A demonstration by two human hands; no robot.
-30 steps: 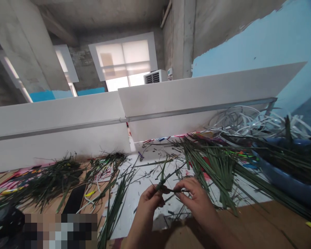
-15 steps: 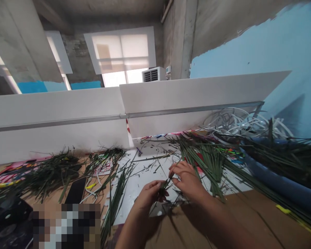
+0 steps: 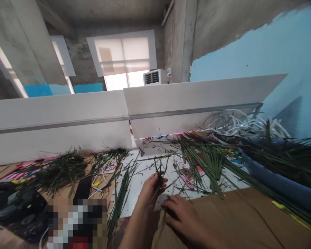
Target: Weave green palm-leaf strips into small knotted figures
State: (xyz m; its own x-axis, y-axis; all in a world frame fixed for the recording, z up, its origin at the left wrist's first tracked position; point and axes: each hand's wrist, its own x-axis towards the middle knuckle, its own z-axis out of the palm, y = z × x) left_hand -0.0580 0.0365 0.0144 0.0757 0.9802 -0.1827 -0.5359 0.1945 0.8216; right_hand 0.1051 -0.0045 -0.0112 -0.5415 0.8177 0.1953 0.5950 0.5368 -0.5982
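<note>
My left hand [image 3: 152,186] is closed around a small bunch of narrow green leaf strips [image 3: 160,171], whose tips fan upward above the fingers. Lower and to its right, my right hand [image 3: 180,212] has its fingers curled over the brown table surface. A thin blurred strand runs near those fingertips, and I cannot make out what they grip. Beyond my hands lies a white sheet [image 3: 141,178] strewn with leaf scraps. A pink-handled tool [image 3: 187,181] rests on it, partly among clippings.
Long green leaves [image 3: 209,162] spread at right, beside a blue basin [image 3: 264,173] full of more. Leaf strips [image 3: 121,193] and a tangled heap [image 3: 59,169] lie at left, near a black phone [image 3: 83,186]. White tubing [image 3: 238,121] is coiled by the low white partition [image 3: 171,124].
My right hand has moved down toward me, away from the leaf strips. The left hand keeps hold of them, now pointing upward. The pink-handled tool has come into view.
</note>
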